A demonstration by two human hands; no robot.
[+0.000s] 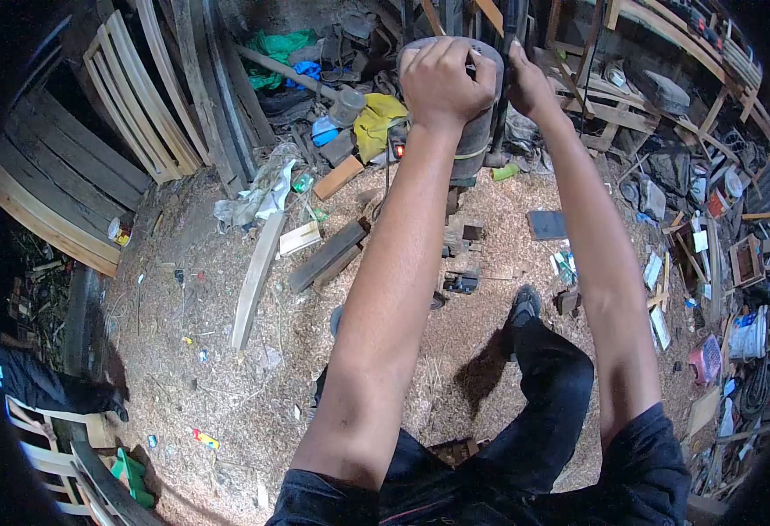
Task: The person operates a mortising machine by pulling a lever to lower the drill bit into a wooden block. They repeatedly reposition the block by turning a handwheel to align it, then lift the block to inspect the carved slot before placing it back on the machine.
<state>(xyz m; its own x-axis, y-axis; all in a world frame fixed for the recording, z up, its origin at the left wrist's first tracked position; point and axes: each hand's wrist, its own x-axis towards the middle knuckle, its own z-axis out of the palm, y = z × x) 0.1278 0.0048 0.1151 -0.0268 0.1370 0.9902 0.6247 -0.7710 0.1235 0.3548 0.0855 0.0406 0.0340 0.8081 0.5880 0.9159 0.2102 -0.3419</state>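
Observation:
My left hand (pixel 449 81) is at the top centre, its fingers curled over the top of a grey, rounded machine body (pixel 481 136). What lies under the fingers is hidden. My right hand (pixel 528 83) is just to the right, closed against a dark upright bar (pixel 509 35), with the thumb pointing up along it. Both arms stretch forward. A yellow cloth (pixel 378 124) lies left of the machine, near a small red light (pixel 400 151).
Curved wooden slats (pixel 131 96) lean at the left. Wood blocks (pixel 328 256) and a long plank (pixel 258 276) lie on the shavings-covered floor. Scrap and a pink basket (pixel 706 359) are at the right. Another person's dark-clothed leg (pixel 60 386) shows at the lower left.

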